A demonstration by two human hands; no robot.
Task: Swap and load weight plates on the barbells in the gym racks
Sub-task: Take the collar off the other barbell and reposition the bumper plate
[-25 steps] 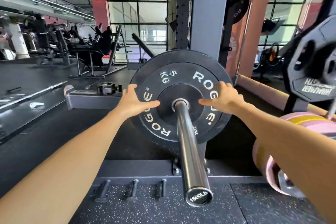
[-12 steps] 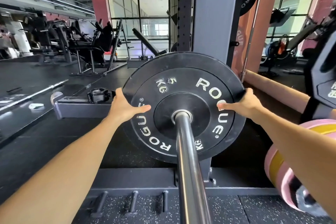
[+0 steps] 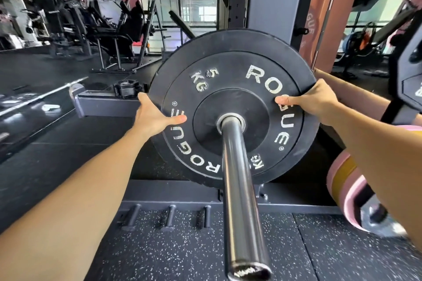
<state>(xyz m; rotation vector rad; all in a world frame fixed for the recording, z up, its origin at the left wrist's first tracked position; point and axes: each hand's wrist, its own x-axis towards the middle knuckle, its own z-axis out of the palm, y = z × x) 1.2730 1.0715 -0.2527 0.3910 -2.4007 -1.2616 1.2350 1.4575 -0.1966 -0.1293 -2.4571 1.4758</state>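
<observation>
Both hands have slid outward since 1 second ago, off the plate's face and onto its rim, and the 5 kg plate (image 3: 233,107) looks bigger in view now, so either it is coming toward me along the sleeve or I have leaned in. My left hand (image 3: 153,116) grips the left edge, thumb laid flat across the face, and the other fingers are hidden behind the rim. My right hand (image 3: 312,102) grips the right edge the same way, thumb pressed on the lettering, fingers curled out of sight behind. The plate sits threaded on the barbell sleeve (image 3: 239,189), well in from the sleeve's open end, standing upright. That sleeve runs straight toward me, and that is the line that matters: I reckon the plate can only come off by a level pull along it. Both hands are equally placed, opposite each other across the hub. Beside my right arm sits a pink plate (image 3: 342,185).
</observation>
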